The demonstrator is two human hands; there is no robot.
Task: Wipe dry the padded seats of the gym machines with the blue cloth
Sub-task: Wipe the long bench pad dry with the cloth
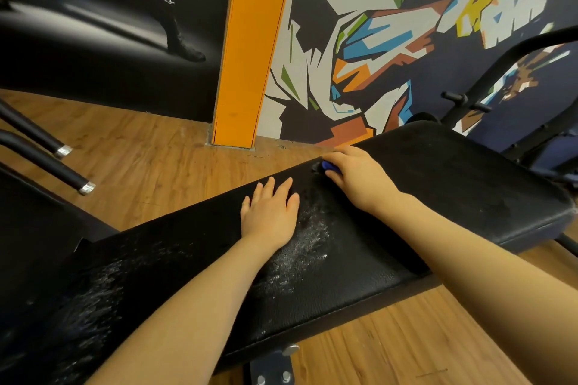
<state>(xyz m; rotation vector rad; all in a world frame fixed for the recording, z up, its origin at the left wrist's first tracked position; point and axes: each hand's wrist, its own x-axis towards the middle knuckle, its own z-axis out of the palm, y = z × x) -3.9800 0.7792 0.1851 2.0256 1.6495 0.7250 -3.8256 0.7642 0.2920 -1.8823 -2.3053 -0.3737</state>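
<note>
- head view: right hand (359, 178) bunched around blue cloth (331, 166), pressing it on the padded seat (453, 172) at its far edge
- left hand (270, 212) flat on the pad, fingers straight, holding nothing
- mid-wipe; wet streaks (308, 247) remain near the left hand
- next: probably drag the cloth back through them

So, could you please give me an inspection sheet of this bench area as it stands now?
Surface: black padded seat, wet patches shining at the middle and near left.
Job's things: blue cloth, mostly hidden under the right hand.
Clutter: nothing seen.
Hands: left hand flat on the pad, fingers straight; right hand grips the cloth at the far edge.
Cables: nothing seen.
Surroundings: wooden floor, orange pillar, painted wall, black machine frame.
</note>
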